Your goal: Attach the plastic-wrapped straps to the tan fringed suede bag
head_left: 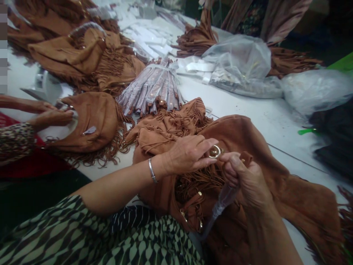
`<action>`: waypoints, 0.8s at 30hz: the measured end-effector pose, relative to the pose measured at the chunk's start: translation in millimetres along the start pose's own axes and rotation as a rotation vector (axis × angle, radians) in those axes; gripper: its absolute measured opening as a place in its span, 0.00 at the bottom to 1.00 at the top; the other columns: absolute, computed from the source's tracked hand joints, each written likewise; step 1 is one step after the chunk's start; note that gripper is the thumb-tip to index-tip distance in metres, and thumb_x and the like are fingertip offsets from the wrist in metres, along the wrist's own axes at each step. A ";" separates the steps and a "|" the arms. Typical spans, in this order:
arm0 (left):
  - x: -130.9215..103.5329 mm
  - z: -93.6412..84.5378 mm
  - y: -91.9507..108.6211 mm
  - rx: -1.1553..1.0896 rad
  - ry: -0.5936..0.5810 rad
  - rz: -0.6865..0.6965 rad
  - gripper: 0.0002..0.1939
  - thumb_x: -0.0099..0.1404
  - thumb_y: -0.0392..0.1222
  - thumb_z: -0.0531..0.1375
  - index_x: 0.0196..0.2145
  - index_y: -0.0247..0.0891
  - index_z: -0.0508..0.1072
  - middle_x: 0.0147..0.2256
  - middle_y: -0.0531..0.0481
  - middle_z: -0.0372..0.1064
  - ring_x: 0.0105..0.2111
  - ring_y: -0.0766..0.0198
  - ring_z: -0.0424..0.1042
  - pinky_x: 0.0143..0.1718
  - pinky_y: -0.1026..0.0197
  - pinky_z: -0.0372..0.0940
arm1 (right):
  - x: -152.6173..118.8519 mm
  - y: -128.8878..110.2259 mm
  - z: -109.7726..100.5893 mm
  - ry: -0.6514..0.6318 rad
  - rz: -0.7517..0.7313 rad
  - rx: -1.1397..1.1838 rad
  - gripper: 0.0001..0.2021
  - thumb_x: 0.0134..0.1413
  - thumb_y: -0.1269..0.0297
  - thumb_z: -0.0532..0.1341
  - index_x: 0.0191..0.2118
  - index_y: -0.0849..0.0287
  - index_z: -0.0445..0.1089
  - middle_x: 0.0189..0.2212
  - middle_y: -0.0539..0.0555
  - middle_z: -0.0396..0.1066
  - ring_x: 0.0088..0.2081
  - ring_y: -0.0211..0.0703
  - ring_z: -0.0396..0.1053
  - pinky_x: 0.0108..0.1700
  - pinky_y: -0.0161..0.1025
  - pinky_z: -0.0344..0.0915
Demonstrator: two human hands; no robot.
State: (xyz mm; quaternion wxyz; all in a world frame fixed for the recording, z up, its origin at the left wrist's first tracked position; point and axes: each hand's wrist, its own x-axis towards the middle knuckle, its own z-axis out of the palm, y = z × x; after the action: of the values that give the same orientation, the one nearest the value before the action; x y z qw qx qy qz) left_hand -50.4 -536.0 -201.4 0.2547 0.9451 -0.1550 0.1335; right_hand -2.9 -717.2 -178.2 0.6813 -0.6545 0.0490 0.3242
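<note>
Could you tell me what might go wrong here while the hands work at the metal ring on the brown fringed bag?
The left hand and right hand crowd the gold ring, so loose fringe may catch or get tugged. The clear plastic strip hanging under the right hand could snag among the strands. The tan bag lies partly over a second fringed bag, so pulling one might drag the other.

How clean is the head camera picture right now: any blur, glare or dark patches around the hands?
Head view: the left hand and right hand at the gold ring on the tan fringed bag are evenly lit and fairly sharp; the plastic bags and the far right edge are smeared; white table bright but not blown out; bottom left dark.
</note>
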 end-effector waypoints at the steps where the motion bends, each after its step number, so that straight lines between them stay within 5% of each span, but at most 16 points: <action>1: -0.2 0.5 0.4 0.008 0.002 -0.001 0.24 0.69 0.54 0.46 0.54 0.33 0.61 0.36 0.46 0.67 0.36 0.63 0.67 0.38 0.60 0.63 | 0.5 1.3 2.6 0.010 -0.007 0.010 0.20 0.37 0.50 0.69 0.28 0.61 0.67 0.13 0.41 0.50 0.13 0.25 0.45 0.14 0.26 0.41; 9: 2.5 -3.6 -12.6 -0.207 -0.093 -0.060 0.19 0.68 0.49 0.51 0.52 0.36 0.62 0.42 0.46 0.68 0.42 0.63 0.68 0.43 0.61 0.65 | -0.5 33.1 6.6 -0.121 0.057 -0.017 0.24 0.42 0.42 0.64 0.29 0.61 0.65 0.11 0.43 0.56 0.11 0.27 0.49 0.14 0.27 0.43; 14: 1.4 11.0 -35.0 -0.467 -0.092 -0.115 0.19 0.65 0.43 0.56 0.53 0.39 0.61 0.51 0.46 0.64 0.50 0.64 0.65 0.52 0.59 0.61 | 2.3 65.6 15.8 0.073 0.156 0.114 0.21 0.38 0.50 0.69 0.28 0.59 0.60 0.11 0.39 0.52 0.12 0.25 0.44 0.13 0.26 0.40; 24: 7.7 -3.1 -41.1 -1.022 -0.252 -0.314 0.18 0.63 0.45 0.55 0.51 0.46 0.64 0.43 0.56 0.68 0.42 0.62 0.67 0.45 0.59 0.64 | 15.9 47.6 25.0 0.099 0.134 0.065 0.19 0.44 0.49 0.65 0.36 0.58 0.66 0.14 0.41 0.54 0.14 0.26 0.42 0.16 0.29 0.37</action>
State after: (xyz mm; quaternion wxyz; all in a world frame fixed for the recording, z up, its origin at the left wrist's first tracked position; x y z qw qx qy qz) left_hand -29.1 -502.4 -214.3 0.6777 0.7214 -0.0864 -0.1129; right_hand -23.5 -691.4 -223.5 0.6756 -0.6426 0.1365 0.3346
